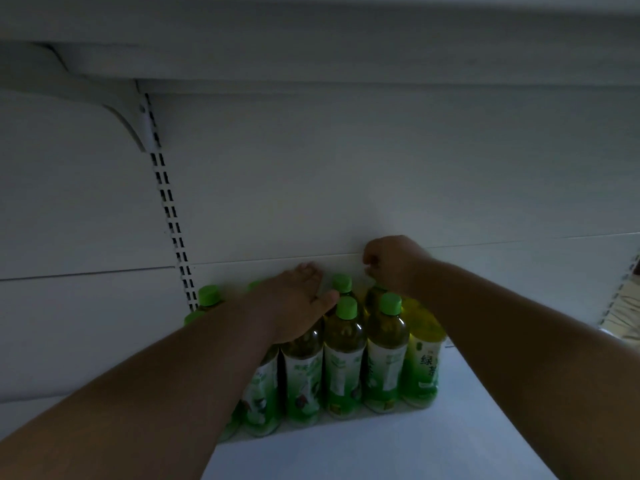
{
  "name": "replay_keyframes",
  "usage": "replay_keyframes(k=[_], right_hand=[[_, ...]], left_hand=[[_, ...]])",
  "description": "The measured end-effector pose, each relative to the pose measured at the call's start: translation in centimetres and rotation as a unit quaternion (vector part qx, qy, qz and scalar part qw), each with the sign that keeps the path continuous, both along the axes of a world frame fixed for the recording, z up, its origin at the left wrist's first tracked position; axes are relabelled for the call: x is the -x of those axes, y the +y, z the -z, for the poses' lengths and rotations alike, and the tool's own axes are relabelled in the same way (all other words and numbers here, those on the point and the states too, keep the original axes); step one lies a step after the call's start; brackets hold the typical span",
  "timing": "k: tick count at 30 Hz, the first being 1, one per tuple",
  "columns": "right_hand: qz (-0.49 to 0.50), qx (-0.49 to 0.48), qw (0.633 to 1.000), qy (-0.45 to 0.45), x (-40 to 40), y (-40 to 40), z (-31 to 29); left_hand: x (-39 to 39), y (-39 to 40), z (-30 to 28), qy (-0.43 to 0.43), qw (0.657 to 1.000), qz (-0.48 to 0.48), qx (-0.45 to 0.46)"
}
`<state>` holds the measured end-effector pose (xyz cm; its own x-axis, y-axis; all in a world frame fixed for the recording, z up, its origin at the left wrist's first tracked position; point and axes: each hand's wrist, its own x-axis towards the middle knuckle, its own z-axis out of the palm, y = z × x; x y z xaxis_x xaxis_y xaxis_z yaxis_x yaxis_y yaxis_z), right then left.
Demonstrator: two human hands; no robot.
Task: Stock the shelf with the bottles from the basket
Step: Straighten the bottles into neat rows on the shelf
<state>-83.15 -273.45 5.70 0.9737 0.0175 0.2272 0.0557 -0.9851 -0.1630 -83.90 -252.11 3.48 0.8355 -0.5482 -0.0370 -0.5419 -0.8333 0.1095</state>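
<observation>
Several green-capped tea bottles (344,358) stand in rows on the white shelf (433,445), against its back panel. At the right end stands a lighter yellow-green bottle (424,362). My left hand (301,299) lies over the tops of the left rear bottles, fingers straight and thumb out. My right hand (391,263) is curled round the top of a rear bottle (374,301) in the back row; its cap is hidden under the fingers. The basket is out of view.
The light is dim. A slotted upright (169,209) and a bracket (131,123) carry the upper shelf (311,46) overhead. Bare shelf board lies to the right of and in front of the bottles. Another upright (620,292) shows at the right edge.
</observation>
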Motion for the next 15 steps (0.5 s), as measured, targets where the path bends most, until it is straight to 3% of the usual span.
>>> replay_keyframes(k=[6,15], right_hand=[[0.004,0.050,0.995,0.084,0.2,-1.5,0.8],[-0.019,0.040,0.997,0.058,-0.8,-1.4,0.5]], left_hand=[[-0.3,-3.5,0.2,-0.010,0.999,0.036,0.025],[-0.5,-4.2,1.1,-0.004,0.999,0.039,-0.004]])
